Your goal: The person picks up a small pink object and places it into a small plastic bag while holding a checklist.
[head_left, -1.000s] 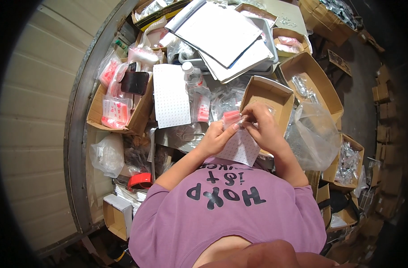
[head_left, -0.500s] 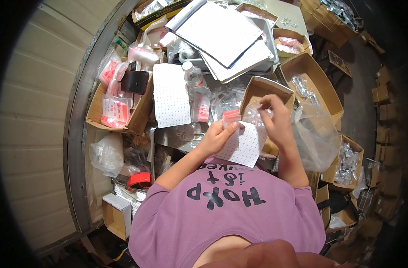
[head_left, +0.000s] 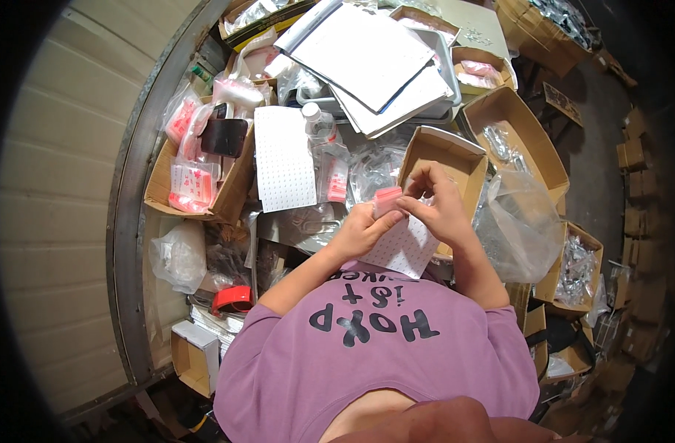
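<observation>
While both hands pinch it, the small clear plastic zip bag with a red strip [head_left: 387, 198] sits above a white dotted paper sheet [head_left: 405, 247] near the table's middle. The left hand [head_left: 361, 230] grips its lower edge, the right hand [head_left: 439, 208] its top. An open brown cardboard box [head_left: 455, 159] lies just behind.

A packing workshop is suggested by open cardboard boxes [head_left: 516, 136], small zip bags [head_left: 192, 184] and dotted label sheets [head_left: 284, 159] crowded on the bench [head_left: 131, 244].
</observation>
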{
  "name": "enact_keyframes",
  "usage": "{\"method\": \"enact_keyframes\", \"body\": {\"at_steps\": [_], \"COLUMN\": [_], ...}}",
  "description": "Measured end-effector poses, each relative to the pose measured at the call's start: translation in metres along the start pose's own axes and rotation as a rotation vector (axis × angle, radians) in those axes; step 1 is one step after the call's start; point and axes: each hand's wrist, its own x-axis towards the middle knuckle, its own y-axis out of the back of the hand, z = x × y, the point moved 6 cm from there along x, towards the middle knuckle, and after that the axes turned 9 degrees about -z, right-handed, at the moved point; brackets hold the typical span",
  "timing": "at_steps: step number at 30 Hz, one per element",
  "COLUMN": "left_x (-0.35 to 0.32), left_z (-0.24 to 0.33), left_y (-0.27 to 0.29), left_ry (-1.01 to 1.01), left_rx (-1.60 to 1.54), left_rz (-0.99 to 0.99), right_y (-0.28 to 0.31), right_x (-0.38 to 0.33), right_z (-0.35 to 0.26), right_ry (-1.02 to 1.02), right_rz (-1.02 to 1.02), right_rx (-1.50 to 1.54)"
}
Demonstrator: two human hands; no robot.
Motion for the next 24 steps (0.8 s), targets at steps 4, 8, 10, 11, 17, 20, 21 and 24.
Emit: {"method": "enact_keyframes", "body": {"at_steps": [4, 8, 10, 11, 17, 20, 21, 24], "left_x": [0.000, -0.003, -0.005, -0.006, -0.006, -0.006, -0.007, -0.008], "left_z": [-0.004, -0.009, -0.010, -0.011, -0.014, -0.018, -0.017, -0.022], "left_y": [-0.001, 0.000, 0.001, 0.002, 0.003, 0.005, 0.006, 0.004], "left_ry": [0.044, 0.094, 0.089, 0.083, 0.066, 0.051, 0.051, 0.176], "left_rx": [-0.070, -0.087, -0.102, -0.116, -0.169, -0.158, -0.158, -0.170], "left_rz": [0.002, 0.014, 0.033, 0.053, 0.097, 0.095, 0.096, 0.043], "right_y": [-0.005, -0.001, 0.002, 0.004, 0.020, 0.039, 0.043, 0.037], "right_x": [0.000, -0.002, -0.002, -0.002, -0.004, -0.006, -0.007, -0.007], "right_z": [0.002, 0.012, 0.013, 0.014, 0.014, 0.014, 0.006, -0.003], "right_ry": [-0.028, -0.010, -0.003, 0.005, -0.042, -0.140, -0.141, 0.008], "right_rz": [-0.059, 0.003, 0.018, 0.033, 0.136, 0.311, 0.345, 0.249], "right_rx": [0.227, 0.252, 0.271, 0.290, 0.208, -0.093, -0.182, -0.195]}}
